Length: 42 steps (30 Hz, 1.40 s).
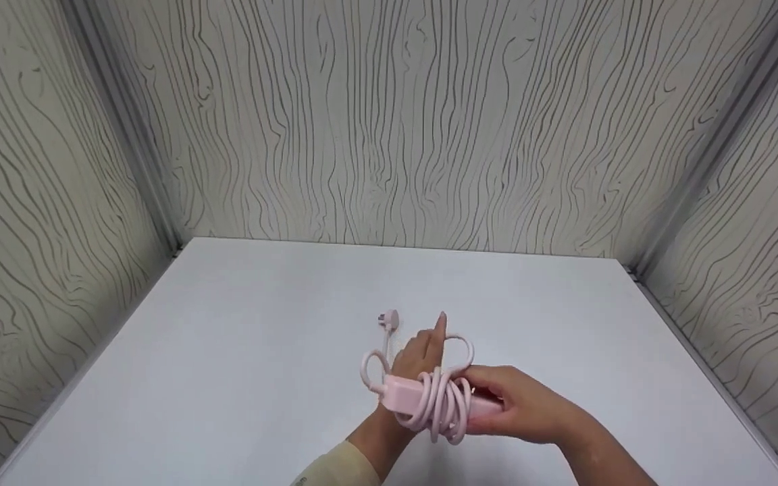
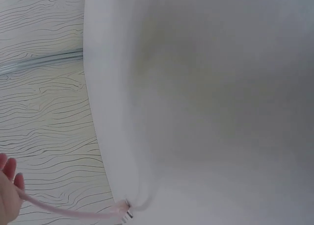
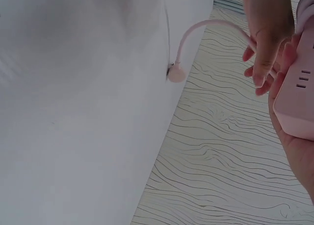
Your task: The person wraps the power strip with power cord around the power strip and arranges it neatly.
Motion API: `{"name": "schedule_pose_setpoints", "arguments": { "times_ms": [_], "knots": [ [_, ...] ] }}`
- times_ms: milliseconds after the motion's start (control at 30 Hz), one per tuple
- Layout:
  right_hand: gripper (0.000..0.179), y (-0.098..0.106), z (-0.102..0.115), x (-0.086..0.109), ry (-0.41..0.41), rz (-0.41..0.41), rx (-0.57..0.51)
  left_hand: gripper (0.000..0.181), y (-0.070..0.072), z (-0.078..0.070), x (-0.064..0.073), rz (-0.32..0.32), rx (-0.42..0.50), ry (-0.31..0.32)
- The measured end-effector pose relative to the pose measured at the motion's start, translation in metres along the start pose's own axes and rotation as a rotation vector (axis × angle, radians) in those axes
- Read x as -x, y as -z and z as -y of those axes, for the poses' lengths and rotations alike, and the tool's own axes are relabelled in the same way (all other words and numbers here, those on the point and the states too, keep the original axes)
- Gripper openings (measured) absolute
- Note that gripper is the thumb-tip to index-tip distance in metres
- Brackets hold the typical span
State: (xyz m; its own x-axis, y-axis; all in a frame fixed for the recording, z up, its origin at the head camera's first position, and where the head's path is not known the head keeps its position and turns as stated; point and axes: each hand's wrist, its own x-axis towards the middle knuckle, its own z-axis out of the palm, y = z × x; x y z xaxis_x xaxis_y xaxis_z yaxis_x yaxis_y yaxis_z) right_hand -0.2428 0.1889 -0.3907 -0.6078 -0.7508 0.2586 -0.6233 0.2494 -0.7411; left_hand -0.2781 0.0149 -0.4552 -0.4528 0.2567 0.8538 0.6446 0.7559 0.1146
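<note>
In the head view, my right hand (image 1: 524, 403) grips one end of a pink power strip (image 1: 402, 395) between thumb and fingers. Several turns of its pink cord (image 1: 437, 405) are wound round the middle. My left hand (image 1: 419, 352) is just beyond the strip, partly hidden by it, one finger pointing up. The right wrist view shows the cord running through the left hand (image 3: 269, 53), between thumb and fingers. From there the free end leads to the plug (image 1: 391, 320), left of the hand. Slots show on the strip's face (image 3: 299, 102).
A white table (image 1: 240, 324) lies under the hands. Wood-patterned panels (image 1: 375, 121) rise at its back and both sides, with grey metal posts (image 1: 119, 115) at the corners.
</note>
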Motion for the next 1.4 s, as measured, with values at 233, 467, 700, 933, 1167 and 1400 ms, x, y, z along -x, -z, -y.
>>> {"name": "schedule_pose_setpoints", "arguments": {
  "times_ms": [233,467,700,933,1167,1400],
  "knots": [
    [0.043,-0.001,0.012,-0.006,-0.224,-0.195,0.022,0.046,0.018,-0.001,-0.004,0.149,-0.176,0.049],
    [0.054,-0.001,0.013,-0.008,-0.289,-0.395,0.051,0.024,0.008,0.009,-0.002,0.437,-0.425,0.117],
    [0.060,-0.002,0.008,-0.010,-0.455,-0.598,0.182,0.029,0.013,0.007,0.000,0.435,-0.203,0.198],
    [0.060,-0.010,-0.008,-0.014,-0.481,-0.661,0.562,0.028,0.020,-0.001,-0.002,0.525,-0.150,0.231],
    [0.062,-0.001,-0.026,-0.009,-0.431,-0.700,0.786,0.016,0.031,-0.001,-0.003,0.661,-0.039,0.327],
    [0.065,0.003,-0.042,-0.001,-0.470,-0.634,0.909,0.010,0.044,-0.002,-0.010,0.713,0.102,0.418]
  ]
}}
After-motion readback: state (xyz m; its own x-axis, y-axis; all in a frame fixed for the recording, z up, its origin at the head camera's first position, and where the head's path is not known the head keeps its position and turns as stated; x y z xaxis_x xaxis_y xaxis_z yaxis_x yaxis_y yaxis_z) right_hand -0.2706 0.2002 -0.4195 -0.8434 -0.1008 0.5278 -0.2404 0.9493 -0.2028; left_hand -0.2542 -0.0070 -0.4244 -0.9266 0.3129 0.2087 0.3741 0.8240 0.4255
